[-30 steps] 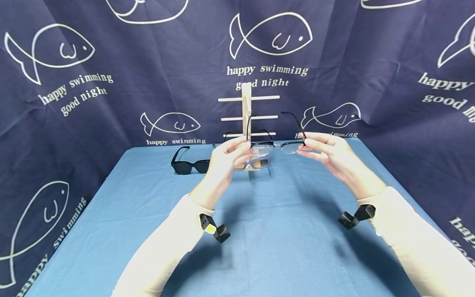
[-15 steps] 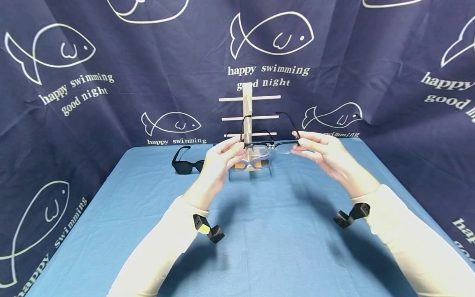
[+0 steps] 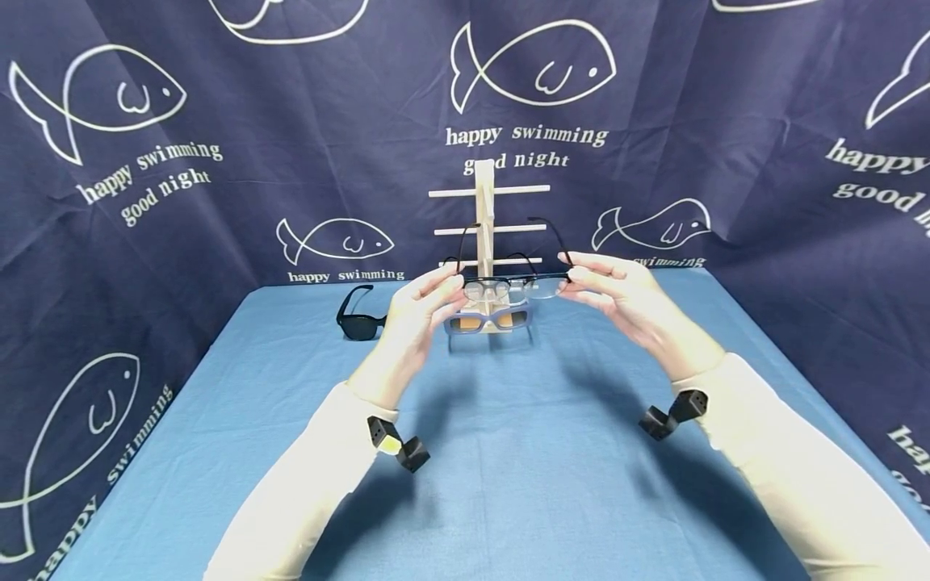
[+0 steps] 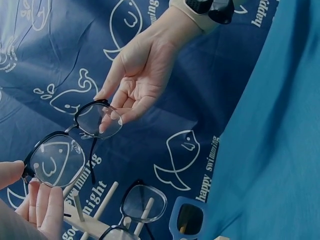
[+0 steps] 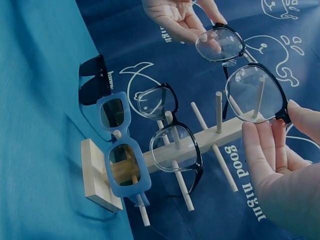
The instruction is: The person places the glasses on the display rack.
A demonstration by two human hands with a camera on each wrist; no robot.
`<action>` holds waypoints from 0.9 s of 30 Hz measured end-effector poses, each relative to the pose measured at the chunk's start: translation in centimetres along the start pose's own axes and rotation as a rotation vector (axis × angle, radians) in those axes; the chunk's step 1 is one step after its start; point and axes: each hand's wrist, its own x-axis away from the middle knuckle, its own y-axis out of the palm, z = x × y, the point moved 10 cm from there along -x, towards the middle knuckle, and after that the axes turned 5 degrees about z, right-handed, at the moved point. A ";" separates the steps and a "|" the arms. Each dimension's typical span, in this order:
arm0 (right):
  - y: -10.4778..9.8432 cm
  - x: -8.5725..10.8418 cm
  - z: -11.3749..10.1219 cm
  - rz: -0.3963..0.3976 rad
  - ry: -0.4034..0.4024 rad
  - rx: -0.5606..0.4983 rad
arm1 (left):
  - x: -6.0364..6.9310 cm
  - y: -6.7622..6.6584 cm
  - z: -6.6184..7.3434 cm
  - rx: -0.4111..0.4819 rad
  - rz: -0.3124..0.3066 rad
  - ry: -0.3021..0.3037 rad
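Note:
Both hands hold a pair of black-topped eyeglasses (image 3: 546,287) in the air, lenses toward me and temples extending away. My left hand (image 3: 416,321) pinches the left end of the frame between thumb and fingers. At the opposite end, the thumb and fingers of my right hand (image 3: 626,300) pinch the hinge area. Directly behind is a wooden glasses rack (image 5: 207,139) with several crossbars. A second pair of dark-topped clear eyeglasses (image 5: 176,146) hangs on it, above blue-framed sunglasses (image 3: 488,320) on the lowest bar. In the head view the held eyeglasses partly cover the second pair.
Black sunglasses (image 3: 359,324) stand on the blue tablecloth (image 3: 538,484) left of the rack, partly hidden by my left hand. A dark blue curtain (image 3: 349,161) with white fish drawings hangs close behind the rack. The rack's upper bars (image 3: 519,190) carry no glasses.
Both hands have shifted left with the eyeglasses, which now sit more squarely in front of the rack. More of the blue sunglasses shows and less of the black pair.

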 end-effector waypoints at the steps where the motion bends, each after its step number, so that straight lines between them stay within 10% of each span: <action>1: 0.1 -0.1 0.1 0.004 0.002 -0.001 | -0.1 -0.1 0.1 0.007 0.000 0.006; 27: 0.6 -2.1 0.9 0.100 0.042 0.012 | -1.9 -1.8 -0.3 0.085 0.101 -0.097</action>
